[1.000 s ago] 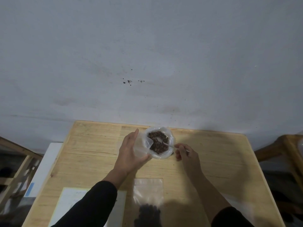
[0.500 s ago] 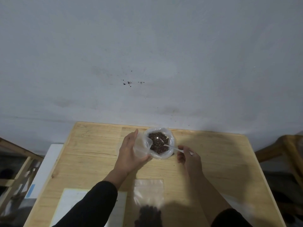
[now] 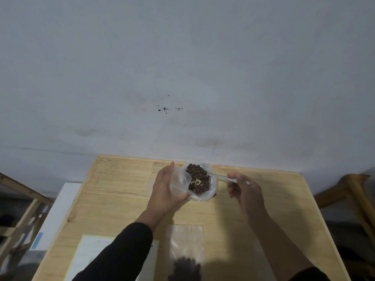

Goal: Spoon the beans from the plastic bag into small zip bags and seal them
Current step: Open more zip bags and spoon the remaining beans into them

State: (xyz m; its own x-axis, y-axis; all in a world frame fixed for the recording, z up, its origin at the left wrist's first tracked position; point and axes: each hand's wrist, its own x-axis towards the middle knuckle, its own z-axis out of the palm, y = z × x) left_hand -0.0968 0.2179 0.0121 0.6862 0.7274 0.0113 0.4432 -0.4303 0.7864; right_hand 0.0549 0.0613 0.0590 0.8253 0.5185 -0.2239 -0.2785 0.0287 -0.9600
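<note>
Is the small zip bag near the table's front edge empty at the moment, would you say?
No: the zip bag lying on the table has a dark heap of beans at its near end.

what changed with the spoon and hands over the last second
The right hand drew back to the right and rose a little, lifting the spoon so its bowl now sits loaded above the beans. The left hand kept its hold on the plastic bag. The zip bag near the table's front edge stayed put.
</note>
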